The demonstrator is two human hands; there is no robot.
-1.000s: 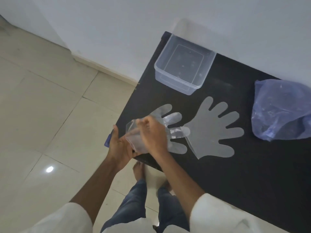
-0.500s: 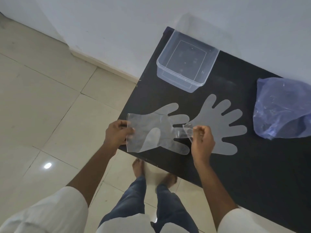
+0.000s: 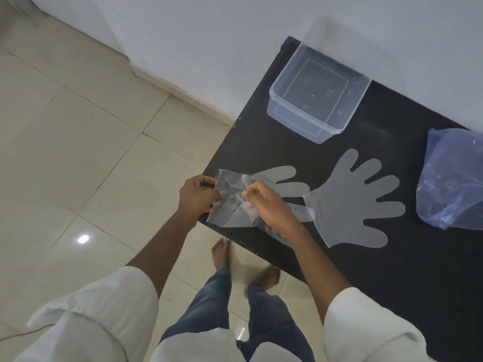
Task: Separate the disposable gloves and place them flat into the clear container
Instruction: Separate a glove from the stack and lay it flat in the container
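A clear disposable glove lies at the black table's left front corner, its cuff crumpled over the edge. My left hand pinches the cuff's left side. My right hand pinches the film near the glove's palm. A second clear glove lies flat on the table just to the right, fingers spread, touching nothing but the first glove's fingertip. The clear container stands at the table's far left corner, with nothing visible in it.
A crumpled bluish plastic bag sits at the right edge of the black table. A white wall runs behind the table. Tiled floor and my bare feet lie below the table's left front edge.
My right hand has moved left from the glove's fingertips to its palm area, close to my left hand. The held glove's cuff is now more crumpled.
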